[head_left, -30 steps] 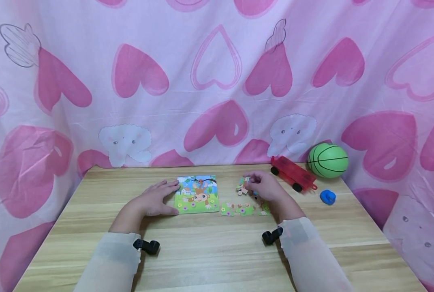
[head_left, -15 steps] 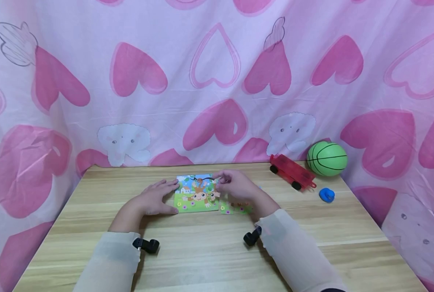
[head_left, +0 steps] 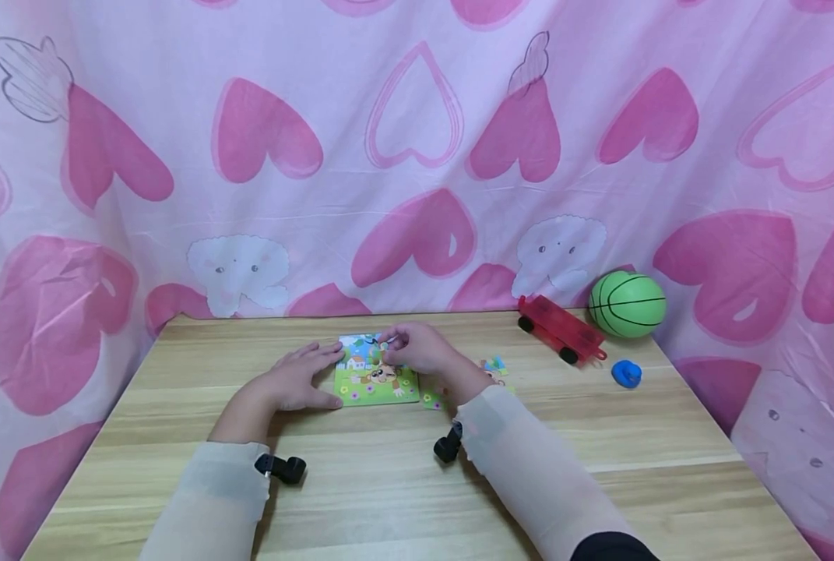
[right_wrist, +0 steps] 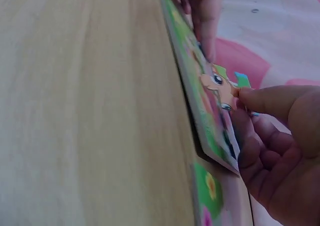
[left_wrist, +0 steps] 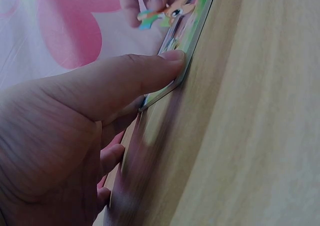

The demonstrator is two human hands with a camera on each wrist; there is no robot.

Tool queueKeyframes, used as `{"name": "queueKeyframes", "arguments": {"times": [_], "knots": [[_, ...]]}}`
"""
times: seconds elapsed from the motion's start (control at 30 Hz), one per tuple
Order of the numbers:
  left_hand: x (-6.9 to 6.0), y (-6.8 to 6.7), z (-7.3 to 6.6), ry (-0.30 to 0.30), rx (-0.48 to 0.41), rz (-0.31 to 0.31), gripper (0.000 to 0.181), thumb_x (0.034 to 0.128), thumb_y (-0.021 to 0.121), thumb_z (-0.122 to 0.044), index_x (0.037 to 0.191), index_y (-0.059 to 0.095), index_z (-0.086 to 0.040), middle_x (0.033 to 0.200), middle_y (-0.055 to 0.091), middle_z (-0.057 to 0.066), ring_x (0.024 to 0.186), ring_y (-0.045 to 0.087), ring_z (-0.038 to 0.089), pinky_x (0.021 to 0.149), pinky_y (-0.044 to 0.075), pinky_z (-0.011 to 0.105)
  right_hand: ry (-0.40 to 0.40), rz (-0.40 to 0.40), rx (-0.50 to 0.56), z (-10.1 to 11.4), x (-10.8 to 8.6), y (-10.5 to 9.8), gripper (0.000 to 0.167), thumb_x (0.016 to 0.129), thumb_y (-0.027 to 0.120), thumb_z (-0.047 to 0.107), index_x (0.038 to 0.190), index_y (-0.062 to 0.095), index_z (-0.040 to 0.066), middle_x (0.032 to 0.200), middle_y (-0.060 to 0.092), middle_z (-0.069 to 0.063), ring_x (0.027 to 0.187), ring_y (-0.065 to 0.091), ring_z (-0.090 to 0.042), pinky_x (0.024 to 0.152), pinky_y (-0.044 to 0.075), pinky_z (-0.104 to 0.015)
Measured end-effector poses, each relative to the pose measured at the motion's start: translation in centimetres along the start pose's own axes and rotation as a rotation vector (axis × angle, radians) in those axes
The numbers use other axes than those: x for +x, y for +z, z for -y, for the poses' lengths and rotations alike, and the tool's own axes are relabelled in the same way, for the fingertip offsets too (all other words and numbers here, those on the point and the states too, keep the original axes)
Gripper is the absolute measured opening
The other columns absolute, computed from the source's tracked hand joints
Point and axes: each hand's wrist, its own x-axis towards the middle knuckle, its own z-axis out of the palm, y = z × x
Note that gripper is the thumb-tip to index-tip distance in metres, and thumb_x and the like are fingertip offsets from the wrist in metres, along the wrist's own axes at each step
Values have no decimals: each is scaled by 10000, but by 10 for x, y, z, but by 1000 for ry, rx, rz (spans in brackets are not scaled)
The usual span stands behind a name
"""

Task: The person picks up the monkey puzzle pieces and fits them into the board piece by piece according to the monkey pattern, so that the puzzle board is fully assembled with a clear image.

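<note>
From the head view, your left hand (head_left: 293,380) lies with fingers extended and relaxed along the left edge of the picture puzzle board (head_left: 360,387), its thumb at the near corner, while your right hand (head_left: 422,348) is over the board's far right part, fingertips drawn together. Loose puzzle pieces (head_left: 495,366) lie on the wooden table (head_left: 381,483) to the right of the board, partly hidden by your right wrist. Farther to the right of that hand are a red toy cart (head_left: 562,331), a green ball (head_left: 627,304) behind it and a small blue toy (head_left: 627,374) nearer you. In the left wrist view, your left thumb rests on the board's edge, and beyond it your right fingers pinch a puzzle piece (left_wrist: 179,10) printed with an eye. In the right wrist view, your right thumb and fingers grip that piece, tilted just at the board; whether it touches, you cannot tell. A flower-printed piece (right_wrist: 210,187) lies beside the board, nearer your right wrist.
</note>
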Motion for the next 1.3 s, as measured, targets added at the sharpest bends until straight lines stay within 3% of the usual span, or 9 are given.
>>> {"name": "queueKeyframes", "arguments": {"times": [0.23, 0.67, 1.1, 1.3], "knots": [[1, 0, 1, 1, 0, 1, 993, 849, 835, -568, 1681, 373, -286, 1798, 272, 2, 1685, 99, 424, 1307, 91, 775, 22, -21, -82, 5, 8, 10, 297, 944, 828, 184, 1239, 792, 186, 994, 725, 21, 939, 666, -155, 831, 587, -298], [2, 1, 3, 1, -6, 2, 990, 848, 834, -575, 1680, 374, -295, 1799, 268, -5, 1686, 101, 421, 1305, 98, 777, 124, -23, -4, 1, 15, 15, 228, 918, 869, 235, 1139, 815, 226, 999, 741, 14, 959, 667, -180, 893, 570, -340], [2, 1, 3, -1, -11, 0, 995, 841, 839, -575, 1677, 382, -291, 1797, 275, -7, 1686, 96, 422, 1311, 80, 769, 113, -20, -80, 0, 17, 17, 174, 911, 873, 223, 1081, 838, 221, 977, 741, 26, 920, 651, -150, 828, 567, -297], [2, 1, 3, 1, -12, 1, 994, 842, 842, -570, 1677, 381, -290, 1801, 261, -24, 1687, 94, 421, 1305, 84, 777, 142, -19, -87, 3, 17, 17, 186, 912, 872, 239, 1093, 829, 232, 1002, 734, 32, 954, 654, -150, 877, 571, -314]]}}
